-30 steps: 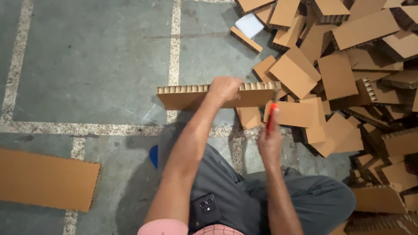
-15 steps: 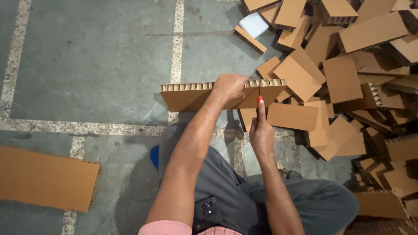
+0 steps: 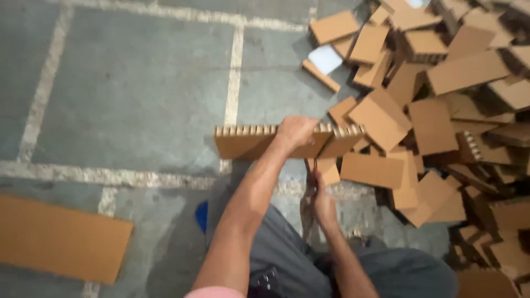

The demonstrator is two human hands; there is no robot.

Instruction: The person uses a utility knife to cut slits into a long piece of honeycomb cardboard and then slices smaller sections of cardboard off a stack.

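Cardboard strip held upright over a concrete floor, knife below it

Left hand [image 3: 295, 131] clamped over the top edge of the honeycomb cardboard strip [image 3: 259, 141], which stands on its long edge above the painted floor line [image 3: 110, 175]; right hand [image 3: 323, 205] closed round a knife [image 3: 312, 168] just under the strip's right part, blade blurred; pile of cut cardboard pieces [image 3: 436, 116] at right; flat cardboard sheet [image 3: 58, 237] at lower left

Right hand [image 3: 323, 201] motion-blurred, whatever it grips unreadable, cardboard pile [image 3: 441, 110] cut off at right edge
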